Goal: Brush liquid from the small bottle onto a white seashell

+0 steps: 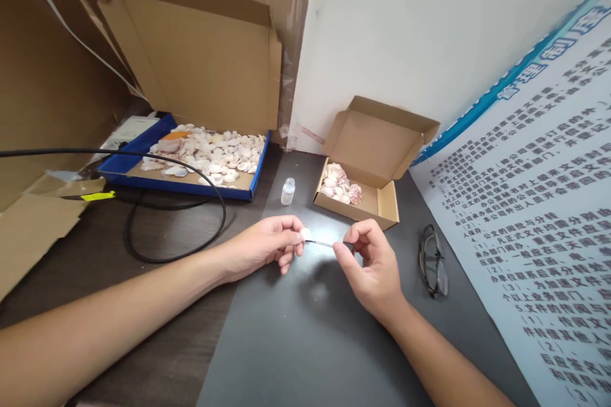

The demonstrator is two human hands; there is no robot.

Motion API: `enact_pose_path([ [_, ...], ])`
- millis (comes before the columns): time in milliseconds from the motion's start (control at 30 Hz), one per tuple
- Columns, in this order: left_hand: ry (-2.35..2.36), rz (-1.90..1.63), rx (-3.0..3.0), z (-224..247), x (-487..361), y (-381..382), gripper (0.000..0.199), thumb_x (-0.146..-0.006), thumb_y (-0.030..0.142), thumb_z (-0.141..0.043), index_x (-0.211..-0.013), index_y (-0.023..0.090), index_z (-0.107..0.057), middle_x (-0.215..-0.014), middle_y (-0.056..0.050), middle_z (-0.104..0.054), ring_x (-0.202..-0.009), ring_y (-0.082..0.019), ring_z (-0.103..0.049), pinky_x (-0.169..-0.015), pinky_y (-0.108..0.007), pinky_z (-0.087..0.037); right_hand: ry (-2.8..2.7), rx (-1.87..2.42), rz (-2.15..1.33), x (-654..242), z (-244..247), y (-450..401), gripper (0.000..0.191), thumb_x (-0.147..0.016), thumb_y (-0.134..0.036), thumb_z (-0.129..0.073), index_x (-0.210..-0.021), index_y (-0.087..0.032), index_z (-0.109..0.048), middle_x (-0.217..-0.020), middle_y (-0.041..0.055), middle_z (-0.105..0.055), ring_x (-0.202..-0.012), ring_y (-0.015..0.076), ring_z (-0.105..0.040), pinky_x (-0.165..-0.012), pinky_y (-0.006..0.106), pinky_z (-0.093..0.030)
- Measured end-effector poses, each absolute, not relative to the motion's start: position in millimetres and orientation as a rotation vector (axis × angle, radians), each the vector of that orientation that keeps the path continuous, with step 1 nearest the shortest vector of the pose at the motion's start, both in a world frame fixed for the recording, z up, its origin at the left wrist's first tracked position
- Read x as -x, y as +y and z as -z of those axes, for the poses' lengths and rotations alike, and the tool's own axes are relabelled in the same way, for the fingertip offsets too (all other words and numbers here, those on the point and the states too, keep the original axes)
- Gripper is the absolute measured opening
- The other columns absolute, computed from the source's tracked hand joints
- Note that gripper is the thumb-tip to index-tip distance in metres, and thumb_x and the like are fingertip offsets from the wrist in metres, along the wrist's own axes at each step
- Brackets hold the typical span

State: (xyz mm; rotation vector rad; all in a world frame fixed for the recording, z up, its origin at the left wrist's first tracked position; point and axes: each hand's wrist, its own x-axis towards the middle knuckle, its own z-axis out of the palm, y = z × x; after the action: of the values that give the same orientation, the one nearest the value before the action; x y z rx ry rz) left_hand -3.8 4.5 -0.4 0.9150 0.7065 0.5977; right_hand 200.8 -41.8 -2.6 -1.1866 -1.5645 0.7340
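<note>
Between thumb and fingers, my left hand (274,243) pinches a small white shell (306,234). My right hand (370,261) holds a thin dark brush-like tool (322,243), its tip pointing left and meeting the shell or lying right beside it. Both hands are above the dark grey mat (286,331). Beyond them stands a small clear bottle (287,191) with a label. Many white shells (214,149) fill much of a blue-edged box (191,186) at the back left. Several pinkish shells (338,183) lie in a small open cardboard box (389,203) behind my right hand.
A black cable (167,259) loops across the table on the left. Folded glasses (433,262) rest at the right. A printed poster (539,159) leans along the right side. Tall cardboard (191,57) and a white panel (405,25) stand behind.
</note>
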Motion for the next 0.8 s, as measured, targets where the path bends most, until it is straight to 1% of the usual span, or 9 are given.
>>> enact_pose_path([
  [133, 0.705, -0.594, -0.916, -0.5, 3.6, 3.7, 0.025, -0.079, 0.033, -0.074, -0.083, 0.015, -0.058, -0.067, 0.002, -0.059, -0.048, -0.006, -0.046, -0.049, -0.021, -0.042, -1.552, 1.224, -0.69, -203.3, 3.6, -39.8, 0.024, -0.087, -0.026, -0.064, -0.08, -0.024, -0.042, -0.066, -0.0063, -0.041, -0.053, 0.0097, -0.041, -0.048, 0.022, -0.036],
  [300, 0.691, -0.605, -0.916, 2.1, 5.0, 3.7, 0.024, -0.08, 0.033, -0.073, -0.086, 0.016, -0.056, -0.069, 0.002, -0.059, -0.049, -0.006, -0.046, -0.051, -0.023, -0.043, -1.467, 1.191, -0.811, -204.1, 4.7, -36.4, 0.021, -0.087, -0.028, -0.063, -0.083, -0.024, -0.043, -0.071, -0.0056, -0.043, -0.052, 0.0088, -0.04, -0.049, 0.023, -0.036],
  [400, 0.687, -0.598, -0.918, 3.5, 4.9, 4.3, 0.025, -0.08, 0.033, -0.072, -0.086, 0.016, -0.055, -0.069, 0.003, -0.059, -0.048, -0.006, -0.045, -0.051, -0.023, -0.044, -1.477, 1.237, -0.773, -202.7, 4.2, -35.9, 0.023, -0.085, -0.026, -0.067, -0.081, -0.023, -0.044, -0.07, -0.0058, -0.042, -0.054, 0.0088, -0.04, -0.049, 0.022, -0.036],
  [600, 0.691, -0.6, -0.929, 2.1, 4.3, 3.8, 0.025, -0.081, 0.033, -0.072, -0.086, 0.017, -0.053, -0.068, 0.003, -0.059, -0.048, -0.007, -0.047, -0.05, -0.023, -0.043, -1.525, 1.158, -0.786, -205.3, 2.9, -38.0, 0.022, -0.087, -0.026, -0.065, -0.084, -0.024, -0.044, -0.071, -0.0055, -0.044, -0.053, 0.0091, -0.043, -0.05, 0.023, -0.039],
  [800, 0.698, -0.597, -0.931, 0.3, 5.5, 2.6, 0.025, -0.079, 0.033, -0.073, -0.083, 0.017, -0.055, -0.069, 0.003, -0.059, -0.048, -0.006, -0.045, -0.051, -0.023, -0.045, -1.595, 1.209, -0.664, -206.9, -1.9, -40.2, 0.025, -0.085, -0.028, -0.069, -0.081, -0.024, -0.044, -0.065, -0.0058, -0.044, -0.053, 0.0104, -0.044, -0.05, 0.024, -0.04],
])
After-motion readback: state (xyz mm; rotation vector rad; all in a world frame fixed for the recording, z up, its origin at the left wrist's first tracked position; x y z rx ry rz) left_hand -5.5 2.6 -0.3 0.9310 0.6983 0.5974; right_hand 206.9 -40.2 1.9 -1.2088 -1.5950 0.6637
